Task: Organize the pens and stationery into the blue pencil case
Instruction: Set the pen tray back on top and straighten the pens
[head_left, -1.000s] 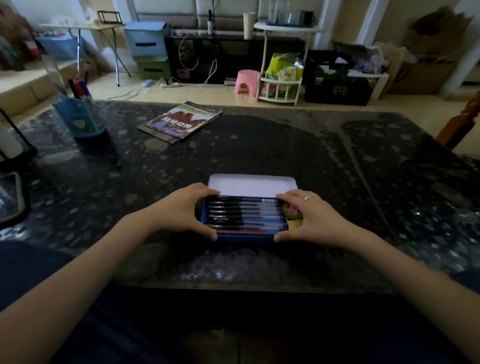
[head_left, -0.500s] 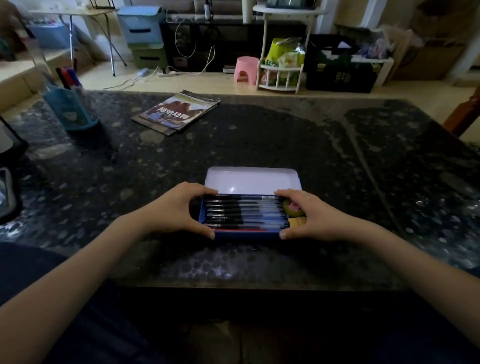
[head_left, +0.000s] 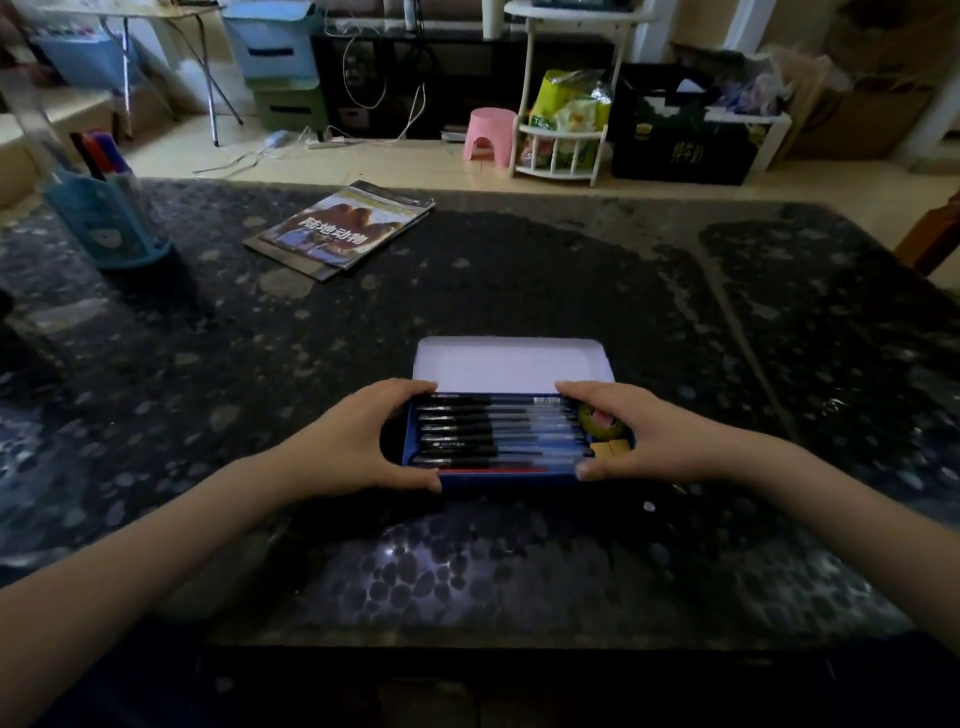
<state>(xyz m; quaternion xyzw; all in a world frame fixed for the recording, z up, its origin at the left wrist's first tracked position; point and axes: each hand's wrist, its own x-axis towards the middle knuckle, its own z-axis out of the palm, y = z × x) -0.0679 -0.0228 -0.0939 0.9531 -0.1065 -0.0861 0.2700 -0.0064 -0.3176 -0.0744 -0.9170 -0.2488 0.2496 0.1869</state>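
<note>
Case: we hold the blue pencil case between left hand and right hand, fingers curled round its ends.
Axis: pens lie left-right.
Lid: open, beyond our hands.

- A dark speckled table.
- A magazine lying flat at its far side.
- A blue pen holder at far left, markers standing in it.
- On the floor beyond, a pink stool beside a white rack.
</note>
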